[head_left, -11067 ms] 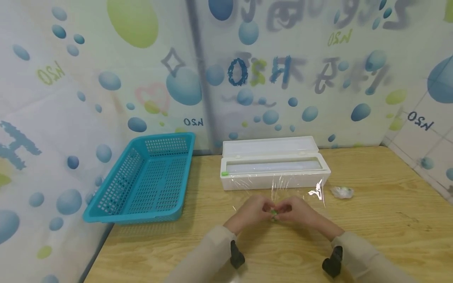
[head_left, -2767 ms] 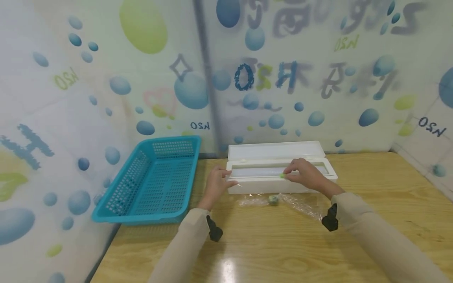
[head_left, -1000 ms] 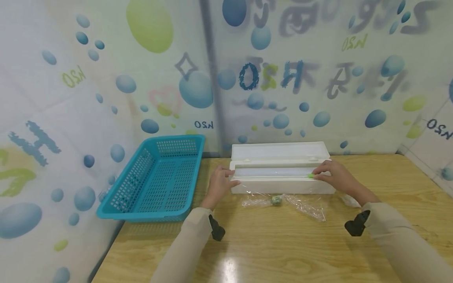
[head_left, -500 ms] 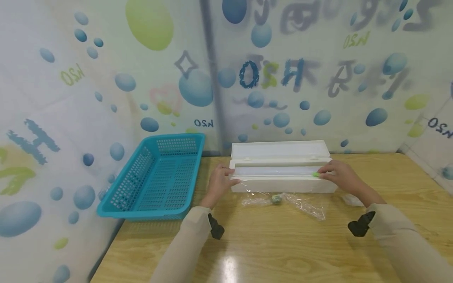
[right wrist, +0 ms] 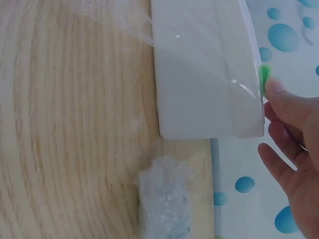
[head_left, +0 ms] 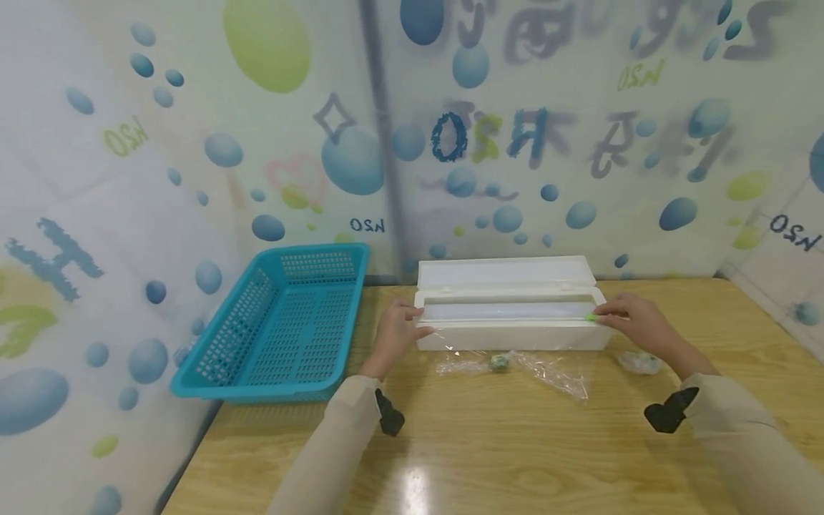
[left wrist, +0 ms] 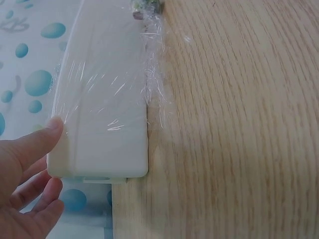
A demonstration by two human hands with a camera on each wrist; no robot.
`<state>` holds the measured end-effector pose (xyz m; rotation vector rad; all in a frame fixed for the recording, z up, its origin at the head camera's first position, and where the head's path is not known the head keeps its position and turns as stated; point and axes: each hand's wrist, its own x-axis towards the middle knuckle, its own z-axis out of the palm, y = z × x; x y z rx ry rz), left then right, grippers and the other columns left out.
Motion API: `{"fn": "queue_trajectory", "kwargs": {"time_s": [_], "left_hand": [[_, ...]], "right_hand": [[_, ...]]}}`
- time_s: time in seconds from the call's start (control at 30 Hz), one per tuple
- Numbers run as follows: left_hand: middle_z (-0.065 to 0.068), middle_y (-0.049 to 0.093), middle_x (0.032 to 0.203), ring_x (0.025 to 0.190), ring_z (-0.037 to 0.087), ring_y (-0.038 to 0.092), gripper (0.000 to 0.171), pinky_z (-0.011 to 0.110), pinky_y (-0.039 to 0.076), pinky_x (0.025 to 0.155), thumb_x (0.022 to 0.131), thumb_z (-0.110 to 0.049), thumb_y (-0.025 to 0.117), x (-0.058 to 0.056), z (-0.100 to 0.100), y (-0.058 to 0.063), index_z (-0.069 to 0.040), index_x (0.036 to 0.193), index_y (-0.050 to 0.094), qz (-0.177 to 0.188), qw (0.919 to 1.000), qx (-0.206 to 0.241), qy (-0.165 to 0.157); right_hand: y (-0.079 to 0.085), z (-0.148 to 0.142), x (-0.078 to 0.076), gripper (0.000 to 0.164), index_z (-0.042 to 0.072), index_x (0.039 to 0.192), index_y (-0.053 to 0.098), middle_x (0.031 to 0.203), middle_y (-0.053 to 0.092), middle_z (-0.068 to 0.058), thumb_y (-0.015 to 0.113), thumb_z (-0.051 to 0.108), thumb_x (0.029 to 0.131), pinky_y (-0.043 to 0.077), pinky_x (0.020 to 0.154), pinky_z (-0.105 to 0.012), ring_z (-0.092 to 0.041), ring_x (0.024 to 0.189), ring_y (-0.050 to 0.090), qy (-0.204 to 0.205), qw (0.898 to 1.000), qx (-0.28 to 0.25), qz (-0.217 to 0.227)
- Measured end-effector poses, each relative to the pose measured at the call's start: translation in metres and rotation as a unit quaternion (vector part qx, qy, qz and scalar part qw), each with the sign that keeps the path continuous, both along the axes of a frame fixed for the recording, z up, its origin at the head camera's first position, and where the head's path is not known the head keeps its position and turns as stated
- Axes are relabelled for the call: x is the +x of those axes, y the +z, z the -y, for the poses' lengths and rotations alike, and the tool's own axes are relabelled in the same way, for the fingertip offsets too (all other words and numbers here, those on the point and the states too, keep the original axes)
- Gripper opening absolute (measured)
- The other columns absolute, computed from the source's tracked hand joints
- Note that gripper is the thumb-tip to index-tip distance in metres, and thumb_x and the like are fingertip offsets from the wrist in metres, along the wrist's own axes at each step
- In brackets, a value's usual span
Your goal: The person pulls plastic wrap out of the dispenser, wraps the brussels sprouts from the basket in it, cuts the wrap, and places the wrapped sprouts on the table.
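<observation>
A white cling film dispenser (head_left: 515,336) stands at the back of the table, its lid (head_left: 506,272) tipped up and a film roll (head_left: 502,310) inside. My left hand (head_left: 394,335) grips the box's left end, thumb at the front edge. At the opposite end my right hand (head_left: 637,325) pinches the small green slide cutter (head_left: 591,317), with thumb and fingertip on it in the right wrist view too. Clear film (head_left: 550,375) drapes over the box front and lies crumpled on the table. Bundled in it is a small greenish lump (head_left: 499,363).
A blue perforated basket (head_left: 292,343) stands to the left on the wooden table (head_left: 502,443). Right of the dispenser lies a small film-wrapped bundle (head_left: 639,362), close to my right forearm. A patterned curtain (head_left: 489,143) hangs behind the table.
Earlier both hands worked together on a small green thing before the box; it now lies in crumpled film. My right hand has slid the cutter rightward along the box. The left hand stays at its end.
</observation>
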<state>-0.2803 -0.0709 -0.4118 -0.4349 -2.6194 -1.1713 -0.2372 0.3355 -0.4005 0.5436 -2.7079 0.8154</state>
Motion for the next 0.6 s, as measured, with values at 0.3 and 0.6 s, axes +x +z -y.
{"fn": "queue_trajectory", "kwargs": {"time_s": [0.3,0.6], "left_hand": [[0.014,0.056,0.1,0.093,0.033,0.057,0.041,0.034,0.05,0.075,0.07,-0.012,0.079,-0.0006,0.0014,0.0004,0.007,0.103,0.065,0.008,0.9999,0.0,-0.006],[0.014,0.055,0.1,0.092,0.033,0.056,0.04,0.034,0.05,0.074,0.069,-0.011,0.079,-0.0013,0.0007,-0.0005,0.007,0.102,0.065,0.006,1.0,0.001,-0.006]], "right_hand": [[0.0037,-0.0036,0.0008,0.011,0.001,0.092,0.07,0.084,0.061,-0.005,0.065,0.008,0.084,0.049,0.064,-0.028,-0.021,0.079,0.057,-0.017,1.0,0.014,-0.005],[0.0023,-0.0054,0.0021,0.011,0.0,0.091,0.071,0.081,0.058,-0.003,0.067,0.007,0.083,0.047,0.059,-0.023,-0.008,0.073,0.051,-0.02,1.0,0.011,-0.017]]}}
